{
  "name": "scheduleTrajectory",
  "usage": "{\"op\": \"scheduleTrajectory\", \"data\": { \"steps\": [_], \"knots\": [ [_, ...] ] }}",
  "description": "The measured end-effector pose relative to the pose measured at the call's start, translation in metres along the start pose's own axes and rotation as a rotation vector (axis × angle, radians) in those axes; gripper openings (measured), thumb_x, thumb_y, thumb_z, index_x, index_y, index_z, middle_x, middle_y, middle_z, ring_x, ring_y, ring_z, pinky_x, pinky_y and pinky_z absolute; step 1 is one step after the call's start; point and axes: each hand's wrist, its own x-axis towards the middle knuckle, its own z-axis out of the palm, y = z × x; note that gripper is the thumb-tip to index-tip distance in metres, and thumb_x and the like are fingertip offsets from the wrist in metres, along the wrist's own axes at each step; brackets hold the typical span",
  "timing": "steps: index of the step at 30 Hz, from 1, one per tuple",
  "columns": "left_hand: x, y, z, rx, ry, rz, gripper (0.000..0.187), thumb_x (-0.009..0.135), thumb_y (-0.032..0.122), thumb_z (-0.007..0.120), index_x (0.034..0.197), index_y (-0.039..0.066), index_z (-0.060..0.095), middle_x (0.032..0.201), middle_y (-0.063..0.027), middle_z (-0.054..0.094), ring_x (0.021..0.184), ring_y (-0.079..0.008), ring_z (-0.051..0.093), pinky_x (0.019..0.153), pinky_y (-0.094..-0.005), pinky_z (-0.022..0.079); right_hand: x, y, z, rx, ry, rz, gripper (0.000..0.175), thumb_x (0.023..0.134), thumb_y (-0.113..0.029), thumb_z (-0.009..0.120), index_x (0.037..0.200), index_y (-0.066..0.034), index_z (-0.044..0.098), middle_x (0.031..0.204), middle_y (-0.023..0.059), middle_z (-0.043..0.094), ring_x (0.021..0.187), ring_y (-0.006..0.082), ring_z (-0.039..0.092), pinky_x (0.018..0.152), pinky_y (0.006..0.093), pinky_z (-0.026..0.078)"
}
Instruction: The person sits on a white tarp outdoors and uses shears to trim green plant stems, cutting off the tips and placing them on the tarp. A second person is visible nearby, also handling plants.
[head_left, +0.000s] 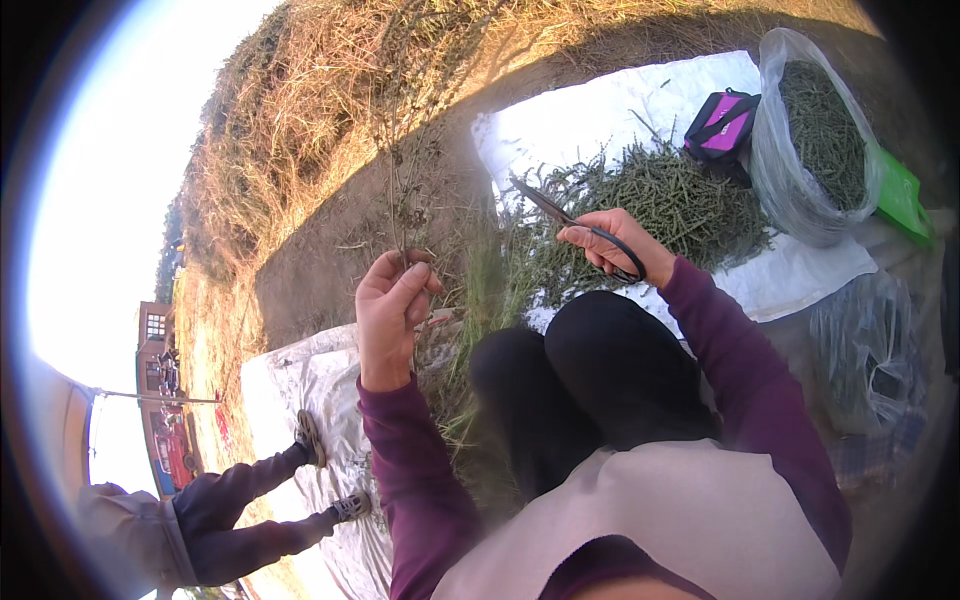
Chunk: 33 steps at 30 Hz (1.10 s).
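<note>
My left hand (394, 311) pinches the lower end of a thin, branching dry plant stem (397, 176), which rises away from me. In my right hand (619, 244) is a pair of dark-handled scissors (551, 204), the blades pointing up and left, apart from the stem. Beyond the right hand a heap of cut green plant sprigs (675, 199) lies on a white sheet (562, 124). Loose grassy stalks (480, 307) lie between my two hands, near my knees.
A clear plastic bag (780, 172) full of sprigs stands at the right, beside a purple and black bag (724, 127) and a green bag (900, 191). Another person (225, 517) stands at lower left on a pale sheet (292, 375). Dry brush (277, 135) is piled beyond.
</note>
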Motion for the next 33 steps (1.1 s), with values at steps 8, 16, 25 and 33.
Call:
{"op": "scheduleTrajectory", "data": {
  "steps": [8, 16, 25, 33],
  "knots": [
    [0.008, 0.025, 0.015, 0.126, -0.042, 0.034, 0.017, 0.092, 0.004, 0.065, 0.108, -0.002, 0.062, 0.078, -0.009, 0.068, 0.048, -0.0021, 0.039, 0.045, -0.0176, 0.028, -0.04, -0.019, -0.015, 0.071, 0.067, -0.119, 0.054, 0.098, -0.044, 0.063, 0.135, -0.0043, 0.06, 0.075, -0.0065, 0.053, 0.067, 0.0008, 0.048, 0.061, 0.0194, 0.041],
    [0.022, 0.018, 0.056, 0.261, -0.17, -0.032, 0.017, 0.092, 0.006, 0.066, 0.108, 0.001, 0.063, 0.077, -0.006, 0.067, 0.049, -0.0017, 0.041, 0.045, -0.0178, 0.028, -0.041, -0.034, -0.019, 0.192, 0.195, -0.165, 0.041, 0.096, -0.036, 0.069, 0.12, -0.0035, 0.067, 0.079, -0.0059, 0.058, 0.063, 0.0005, 0.048, 0.054, 0.0181, 0.039],
    [0.03, 0.017, 0.069, 0.286, -0.242, -0.066, 0.016, 0.092, 0.003, 0.066, 0.107, 0.002, 0.063, 0.076, -0.0048, 0.067, 0.049, -0.0015, 0.041, 0.045, -0.0179, 0.028, -0.069, -0.012, -0.046, 0.056, 0.261, -0.097, 0.045, 0.098, -0.049, 0.062, 0.103, -0.0037, 0.064, 0.065, -0.0047, 0.052, 0.055, 0.0031, 0.049, 0.051, 0.0201, 0.04],
    [0.028, 0.009, 0.08, 0.324, -0.293, -0.115, 0.017, 0.093, 0.005, 0.067, 0.109, 0.002, 0.063, 0.076, -0.0041, 0.068, 0.049, 0.0, 0.04, 0.044, -0.0168, 0.027, -0.044, -0.009, -0.051, 0.091, 0.231, -0.107, 0.049, 0.102, -0.045, 0.056, 0.124, -0.0026, 0.065, 0.066, -0.0042, 0.052, 0.056, 0.003, 0.048, 0.052, 0.0201, 0.041]
  ]
}}
